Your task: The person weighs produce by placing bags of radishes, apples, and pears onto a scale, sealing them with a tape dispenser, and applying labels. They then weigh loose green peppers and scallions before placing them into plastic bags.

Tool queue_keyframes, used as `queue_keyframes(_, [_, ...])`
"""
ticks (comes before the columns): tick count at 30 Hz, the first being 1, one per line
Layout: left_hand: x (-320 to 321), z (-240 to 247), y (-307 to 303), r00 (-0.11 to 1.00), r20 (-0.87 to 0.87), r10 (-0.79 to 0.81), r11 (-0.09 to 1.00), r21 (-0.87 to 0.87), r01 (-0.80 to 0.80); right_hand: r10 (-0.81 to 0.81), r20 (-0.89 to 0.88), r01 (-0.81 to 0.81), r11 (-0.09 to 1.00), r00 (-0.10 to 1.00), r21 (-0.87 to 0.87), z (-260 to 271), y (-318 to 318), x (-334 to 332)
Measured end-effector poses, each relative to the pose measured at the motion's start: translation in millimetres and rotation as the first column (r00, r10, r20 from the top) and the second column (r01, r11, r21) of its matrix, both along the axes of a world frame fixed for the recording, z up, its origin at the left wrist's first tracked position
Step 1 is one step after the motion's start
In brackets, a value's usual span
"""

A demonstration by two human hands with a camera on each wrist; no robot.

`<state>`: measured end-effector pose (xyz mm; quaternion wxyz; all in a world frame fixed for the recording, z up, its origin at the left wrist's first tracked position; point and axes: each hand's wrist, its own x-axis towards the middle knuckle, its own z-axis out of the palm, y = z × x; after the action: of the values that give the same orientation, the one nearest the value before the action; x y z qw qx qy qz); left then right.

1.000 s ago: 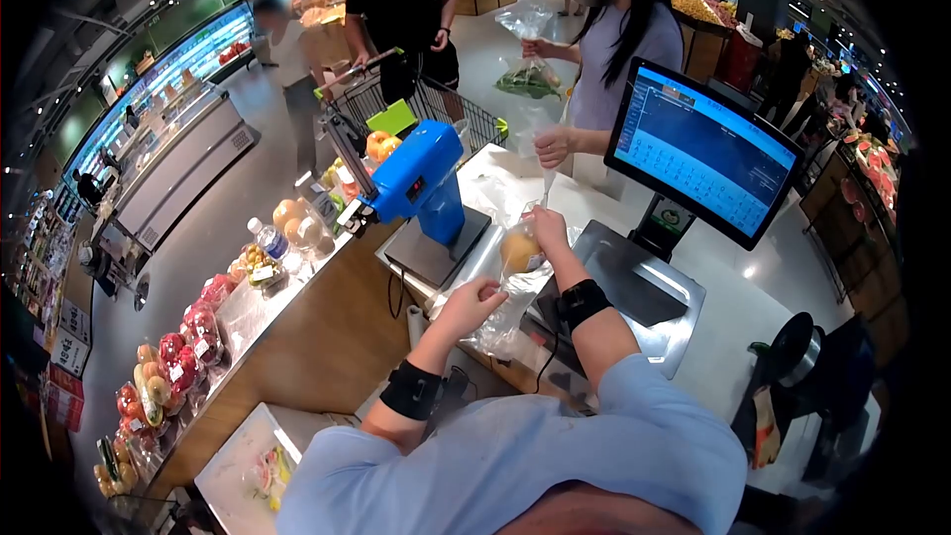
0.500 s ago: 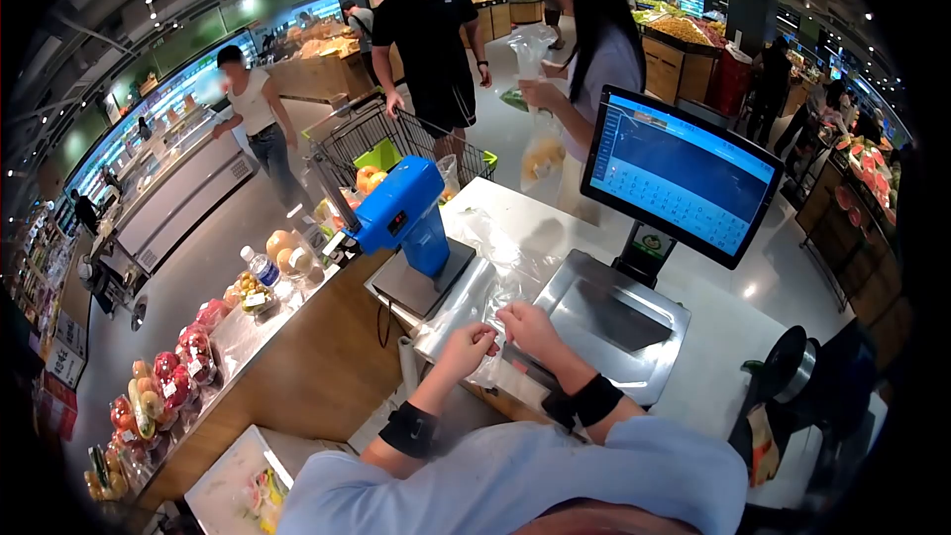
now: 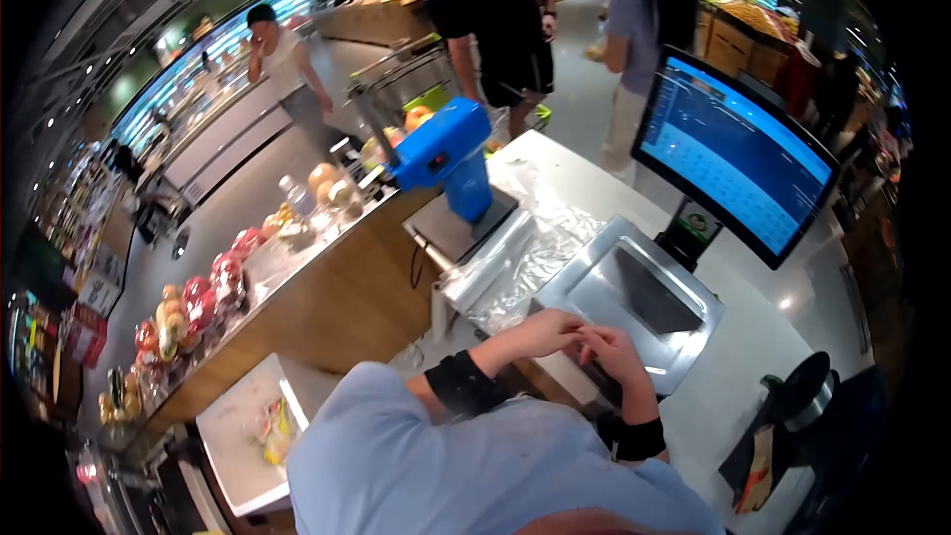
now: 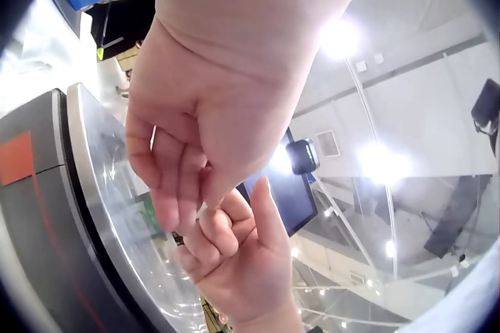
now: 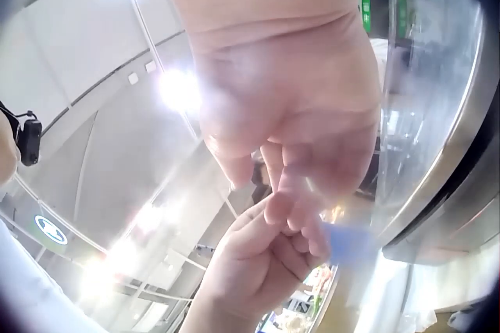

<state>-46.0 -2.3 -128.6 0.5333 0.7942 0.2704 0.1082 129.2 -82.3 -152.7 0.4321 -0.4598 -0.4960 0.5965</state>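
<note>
My left hand [image 3: 543, 333] and right hand [image 3: 618, 355] meet above the near edge of the counter, in front of the metal weighing plate [image 3: 684, 342]. Their fingertips touch, and no object shows between them. In the left wrist view, the fingers of the left hand [image 4: 223, 106] hang loosely bent over the right hand [image 4: 250, 270], whose thumb points up. From the right wrist, the left hand [image 5: 262, 263] overlaps the loosely bent fingers of the right hand [image 5: 289, 114]. Clear plastic film [image 3: 540, 258] lies on the counter to the left of the plate.
A blue scale [image 3: 443, 149] stands left of the film, and a tilted touchscreen [image 3: 738, 154] rises behind the plate. Packed fruit [image 3: 203, 302] lines the left ledge. A black roll holder [image 3: 807, 391] sits at right. Across the counter, people stand around a shopping cart [image 3: 406, 79].
The bagged round fruit has left the counter with the person opposite, who has turned away. My right hand let go of the bag; both hands drew back together and shifted right.
</note>
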Motion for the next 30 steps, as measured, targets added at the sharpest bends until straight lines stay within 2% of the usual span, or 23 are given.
queue_keyframes(2, [1.0, -1.6, 3.6, 0.997, 0.0, -0.082, 0.996, -0.021, 0.082, -0.014, -0.028, 0.013, 1.0, 1.0, -0.012, -3.5, -4.4, 5.2])
queue_keyframes(3, [-1.4, -0.8, 6.0, 0.997, 0.005, -0.075, 0.997, -0.033, 0.075, -0.007, -0.024, 0.006, 1.0, 1.0, -0.025, -7.1, -4.4, 7.0])
queue_keyframes(5, [2.3, 3.4, 11.7, 0.989, -0.008, -0.148, 0.989, 0.029, 0.148, -0.076, 0.006, 0.076, 0.997, 0.997, -0.022, -16.4, -5.7, 11.1])
queue_keyframes(9, [1.8, 2.1, 22.7, 0.98, -0.033, -0.196, 0.981, 0.005, 0.196, -0.133, 0.042, 0.133, 0.991, 0.99, 0.001, -8.7, -4.0, 1.2])
queue_keyframes(12, [-5.2, 2.5, 31.5, 0.982, -0.029, -0.184, 0.983, 0.017, 0.184, -0.152, 0.045, 0.151, 0.988, 0.987, 0.017, -7.6, 0.8, -5.1])
queue_keyframes(14, [-10.8, -1.6, 40.7, 0.987, -0.03, -0.156, 0.987, -0.043, 0.155, -0.165, 0.075, 0.165, 0.986, 0.983, 0.012, -13.6, 6.8, -6.2])
queue_keyframes(16, [-16.2, 0.6, 50.1, 0.986, -0.026, -0.167, 0.986, -0.014, 0.166, -0.181, 0.08, 0.184, 0.982, 0.98, -0.035, -10.2, 13.1, -11.7])
queue_keyframes(19, [-22.7, -2.4, 65.8, 0.998, 0.005, -0.07, 0.972, -0.226, 0.069, -0.225, 0.072, 0.229, 0.973, 0.972, -0.043, -1.3, 21.6, -20.1])
queue_keyframes(20, [-24.0, -5.7, 70.9, 0.996, 0.006, -0.088, 0.97, -0.229, 0.087, -0.235, 0.078, 0.239, 0.969, 0.969, -0.056, 2.0, 25.1, -21.1])
queue_keyframes(22, [-26.9, -14.3, 82.6, 0.992, 0.107, 0.064, 0.985, -0.166, -0.046, -0.245, 0.083, 0.25, 0.967, 0.966, -0.056, 1.2, 40.7, -17.9])
queue_keyframes(24, [-29.9, -28.1, 99.1, 0.981, 0.175, 0.083, 0.987, -0.151, -0.056, -0.326, 0.262, 0.312, 0.945, 0.908, 0.094, 1.1, 63.1, -13.7])
queue_keyframes(27, [-37.7, -37.1, 120.6, 0.925, 0.265, 0.273, 0.956, -0.18, -0.23, -0.542, 0.517, 0.407, 0.84, 0.663, 0.358, 4.9, 115.5, -2.6])
queue_keyframes(28, [-38.8, -47.6, 130.1, 0.905, 0.291, 0.311, 0.944, -0.209, -0.257, -0.617, 0.565, 0.425, 0.787, 0.548, 0.447, 11.3, 136.3, -4.0])
queue_keyframes(29, [-41.2, -48.7, 136.7, 0.895, 0.277, 0.349, 0.933, -0.195, -0.303, -0.672, 0.523, 0.479, 0.741, 0.524, 0.472, 21.6, 155.5, -6.8])
queue_keyframes(30, [-44.2, -49.5, 141.0, 0.874, 0.284, 0.394, 0.917, -0.178, -0.356, -0.705, 0.565, 0.454, 0.709, 0.429, 0.54, 19.1, 182.3, -1.5])
